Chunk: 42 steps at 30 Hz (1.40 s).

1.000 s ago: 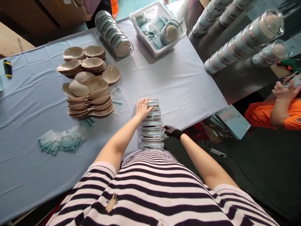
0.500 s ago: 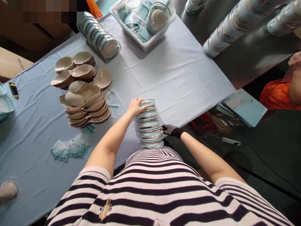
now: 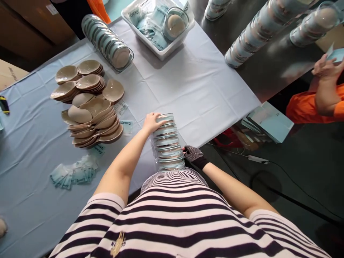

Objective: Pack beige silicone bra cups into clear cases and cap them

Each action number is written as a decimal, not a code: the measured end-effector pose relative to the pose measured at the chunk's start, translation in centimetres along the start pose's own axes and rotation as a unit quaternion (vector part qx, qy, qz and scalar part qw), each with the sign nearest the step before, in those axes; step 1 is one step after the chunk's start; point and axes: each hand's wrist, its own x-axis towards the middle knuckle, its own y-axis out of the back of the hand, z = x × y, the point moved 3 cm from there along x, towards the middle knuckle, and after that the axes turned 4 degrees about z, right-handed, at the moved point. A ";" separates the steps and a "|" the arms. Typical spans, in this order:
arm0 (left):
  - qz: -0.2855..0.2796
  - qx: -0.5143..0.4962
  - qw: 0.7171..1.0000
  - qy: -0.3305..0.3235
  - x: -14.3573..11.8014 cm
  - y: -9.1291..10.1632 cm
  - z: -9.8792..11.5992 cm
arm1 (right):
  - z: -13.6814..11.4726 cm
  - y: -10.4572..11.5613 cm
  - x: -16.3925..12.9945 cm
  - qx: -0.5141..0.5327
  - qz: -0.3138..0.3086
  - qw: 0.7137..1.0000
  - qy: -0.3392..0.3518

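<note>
Well left of the left hand [image 3: 152, 123], has a fan of packets [image 3: 74, 175] on the table [image 3: 34, 154]; closer to that hand, a pile of beige cups [image 3: 94, 123]; beyond, a row of tubs [image 3: 107, 42]. Curves the left hand, half open, over the far end of a stack of clear tubs [image 3: 168, 143], holding on with thumb and fingers. Straight beyond, has a white basket [image 3: 173, 49]. Between both hands, has that stack. Curls the gloved right hand [image 3: 192, 153] loosely at the stack's right side; cannot tell if gripping. Farther right, has flat blue boxes [image 3: 272, 122].
</note>
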 end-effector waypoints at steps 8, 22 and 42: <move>-0.001 0.002 1.000 0.007 -0.3 0.1 0.2 | 0.3 -0.3 0.5 -0.002 -0.081 0.994 0.069; -0.005 0.001 1.000 0.016 -0.5 0.2 -0.6 | 3.5 0.1 1.8 0.348 0.007 0.935 -0.065; -0.011 0.005 1.000 -0.003 -0.6 0.1 0.1 | 0.4 1.9 4.5 0.101 -0.292 0.950 -0.035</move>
